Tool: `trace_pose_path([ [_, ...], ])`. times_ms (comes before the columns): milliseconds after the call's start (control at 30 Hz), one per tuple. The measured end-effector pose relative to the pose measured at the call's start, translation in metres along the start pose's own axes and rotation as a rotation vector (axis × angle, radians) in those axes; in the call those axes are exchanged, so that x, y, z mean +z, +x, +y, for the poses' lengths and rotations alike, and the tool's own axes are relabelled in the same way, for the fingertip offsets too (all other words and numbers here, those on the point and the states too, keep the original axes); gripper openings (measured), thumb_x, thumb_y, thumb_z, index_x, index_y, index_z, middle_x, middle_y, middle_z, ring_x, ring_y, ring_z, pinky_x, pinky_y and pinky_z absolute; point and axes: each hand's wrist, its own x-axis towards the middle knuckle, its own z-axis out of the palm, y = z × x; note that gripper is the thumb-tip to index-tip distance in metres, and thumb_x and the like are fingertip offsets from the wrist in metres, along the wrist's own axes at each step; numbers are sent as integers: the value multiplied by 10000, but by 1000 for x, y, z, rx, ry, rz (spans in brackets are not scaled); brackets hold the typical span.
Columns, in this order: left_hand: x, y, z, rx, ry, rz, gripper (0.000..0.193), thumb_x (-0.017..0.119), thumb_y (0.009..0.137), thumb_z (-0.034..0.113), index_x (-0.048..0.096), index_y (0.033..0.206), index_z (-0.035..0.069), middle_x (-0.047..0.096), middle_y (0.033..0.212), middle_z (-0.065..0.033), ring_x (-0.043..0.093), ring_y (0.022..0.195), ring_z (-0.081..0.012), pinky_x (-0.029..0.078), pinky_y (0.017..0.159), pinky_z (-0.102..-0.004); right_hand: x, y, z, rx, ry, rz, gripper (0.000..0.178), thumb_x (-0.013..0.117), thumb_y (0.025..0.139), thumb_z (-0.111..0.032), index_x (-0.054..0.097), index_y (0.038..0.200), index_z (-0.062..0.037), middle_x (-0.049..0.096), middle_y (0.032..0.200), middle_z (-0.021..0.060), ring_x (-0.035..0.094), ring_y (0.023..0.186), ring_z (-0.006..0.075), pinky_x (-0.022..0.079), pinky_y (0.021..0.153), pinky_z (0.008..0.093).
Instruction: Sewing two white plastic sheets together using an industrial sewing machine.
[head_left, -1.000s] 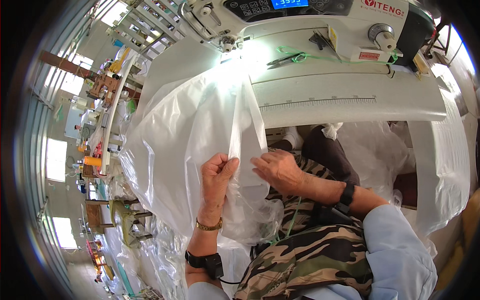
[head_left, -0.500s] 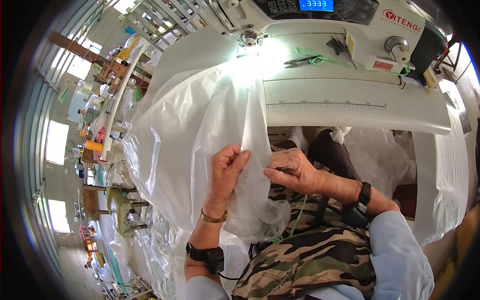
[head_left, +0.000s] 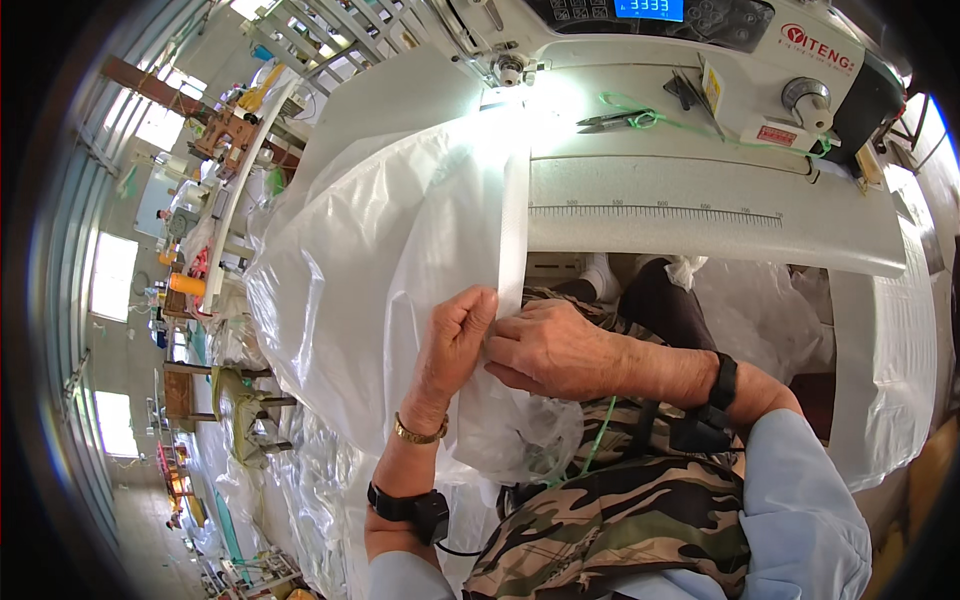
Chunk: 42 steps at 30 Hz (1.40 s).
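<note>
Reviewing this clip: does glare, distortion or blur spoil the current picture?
Head view: white glare beneath the white sewing machine washes out the upper end of the glossy, translucent white sheet; head view: fisheye distortion bows the grey ribbed panelling at left, with dark corners; head view: the bare left hand and bare right hand look reasonably sharp.

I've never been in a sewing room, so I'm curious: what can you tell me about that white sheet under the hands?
The white sheet looks thin, slightly see-through and glossy, like plastic film. It spreads in loose creases over the left side of the table, its upper end lost in glare near the needle area. A flat, narrow folded strip runs down its right edge. The left hand pinches that edge; the right hand's fingers meet it, their grip partly hidden.
</note>
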Motion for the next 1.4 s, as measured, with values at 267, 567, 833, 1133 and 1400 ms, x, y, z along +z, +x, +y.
trace_pose_path([
  [267,-14,3,7,-109,10,9,163,602,963,91,590,840,-15,436,642,67,356,596,-25,298,504,-226,26,-19,30,187,471,242,140,644,897,-71,592,1005,2,605,862,101,612,730,208,515,720,321],
  [567,-65,39,115,263,727,-75,94,564,932,30,609,910,-49,523,663,-87,487,571,-151,397,554,-289,104,124,29,-61,1013,352,310,515,924,-208,628,1159,-40,609,1203,183,606,1066,365,458,957,420],
  [833,-48,11,61,478,1290,-357,107,554,759,5,536,864,17,573,804,-136,628,735,-304,511,605,-398,173,87,67,197,295,177,269,518,914,-200,652,1075,-31,633,1149,206,608,1059,372,472,935,423],
  [1133,-13,-14,-31,443,1123,23,220,576,770,4,570,989,-11,561,807,-106,616,719,-247,518,606,-349,-12,53,85,297,-193,-620,203,596,873,-205,627,939,-15,655,925,132,646,742,367,535,707,449],
  [1400,3,-21,-31,360,1034,125,239,566,785,0,567,1023,-17,565,801,-113,617,727,-282,508,608,-371,-74,77,158,285,-811,-198,179,561,874,-133,613,980,1,596,965,138,587,1022,298,502,880,420],
])
